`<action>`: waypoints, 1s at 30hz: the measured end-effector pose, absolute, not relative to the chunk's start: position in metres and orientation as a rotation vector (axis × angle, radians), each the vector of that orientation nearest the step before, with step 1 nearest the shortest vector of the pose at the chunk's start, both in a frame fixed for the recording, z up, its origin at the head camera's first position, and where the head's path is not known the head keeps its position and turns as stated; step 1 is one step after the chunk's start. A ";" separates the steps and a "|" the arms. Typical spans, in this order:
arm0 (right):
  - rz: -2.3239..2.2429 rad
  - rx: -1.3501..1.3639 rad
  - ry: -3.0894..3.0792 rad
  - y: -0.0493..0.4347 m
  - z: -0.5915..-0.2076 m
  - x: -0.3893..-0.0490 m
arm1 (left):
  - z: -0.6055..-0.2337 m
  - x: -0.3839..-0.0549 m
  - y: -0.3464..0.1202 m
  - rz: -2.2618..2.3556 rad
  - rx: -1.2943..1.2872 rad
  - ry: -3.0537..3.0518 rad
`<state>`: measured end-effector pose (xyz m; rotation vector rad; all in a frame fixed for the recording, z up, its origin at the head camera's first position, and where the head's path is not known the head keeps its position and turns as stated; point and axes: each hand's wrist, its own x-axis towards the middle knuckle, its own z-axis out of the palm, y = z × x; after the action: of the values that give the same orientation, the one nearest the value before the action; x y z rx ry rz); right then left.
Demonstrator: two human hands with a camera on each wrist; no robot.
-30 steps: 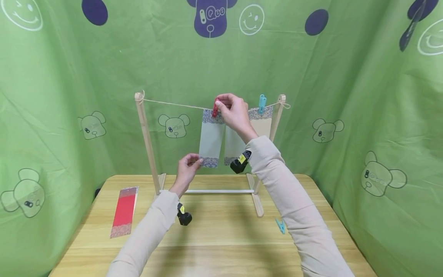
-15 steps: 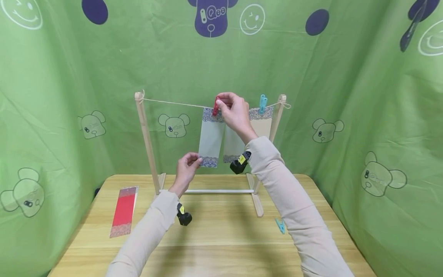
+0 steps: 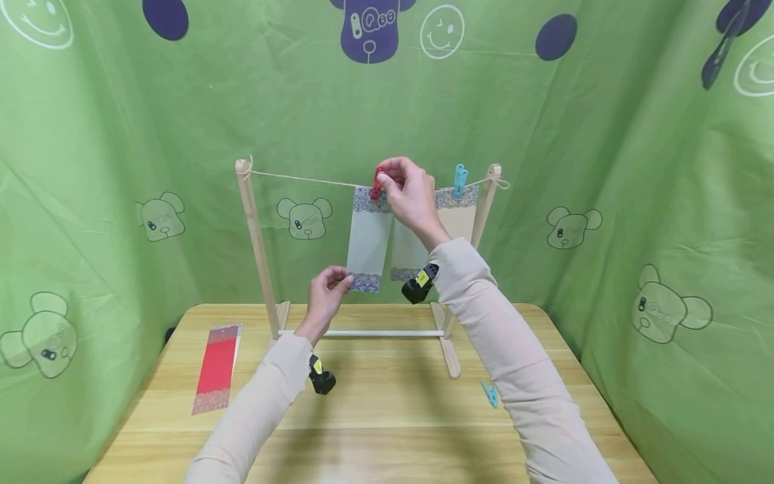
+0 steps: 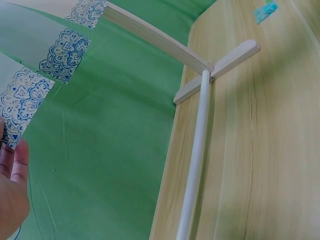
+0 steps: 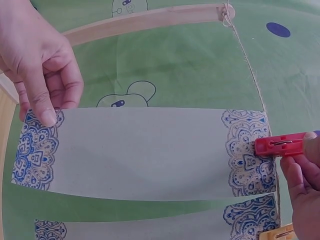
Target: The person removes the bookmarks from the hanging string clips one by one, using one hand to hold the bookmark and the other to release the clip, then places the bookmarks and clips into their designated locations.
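In the head view a pale card (image 3: 368,242) with blue patterned ends hangs upright at a string (image 3: 302,179). My right hand (image 3: 413,195) pinches a red clothespin (image 3: 376,183) at the card's top edge; the right wrist view shows the clothespin's jaws over the patterned end, by the string. Thumb and fingers of my left hand (image 3: 325,296) pinch the card's lower left corner. Beside it hangs a second pale card (image 3: 408,252), partly behind my right hand, with a yellowish clothespin (image 5: 277,233) at its top. A cream card (image 3: 457,222) hangs farther right under a teal clothespin (image 3: 460,180).
The string runs between two wooden posts (image 3: 256,249) joined low down by a white rod (image 3: 383,333). On the wooden table (image 3: 375,410) lie a red card (image 3: 215,370) at the left and a loose teal clothespin (image 3: 490,394) at the right. Green printed curtains (image 3: 181,121) surround the table.
My right hand and the red clothespin have risen very slightly, along with the string and the top of the card. The second card's lower end sits a little higher. My left hand has barely moved.
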<state>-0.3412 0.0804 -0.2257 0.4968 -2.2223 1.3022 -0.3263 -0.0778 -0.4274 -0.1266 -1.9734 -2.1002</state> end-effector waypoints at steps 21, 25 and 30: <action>1.314 0.518 -2.107 0.082 -0.221 -0.339 | -0.426 -0.323 -0.080 -2.101 -0.126 -1.998; 1.329 0.520 -2.089 0.084 -0.222 -0.339 | -0.426 -0.323 -0.081 -2.122 -0.121 -1.997; 1.349 0.512 -2.088 0.087 -0.224 -0.338 | -0.429 -0.323 -0.082 -2.095 -0.113 -2.007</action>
<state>-0.3383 0.0872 -0.2243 0.5122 -2.0884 1.3489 -0.3232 -0.0820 -0.4288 -0.1131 -2.0072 -2.0945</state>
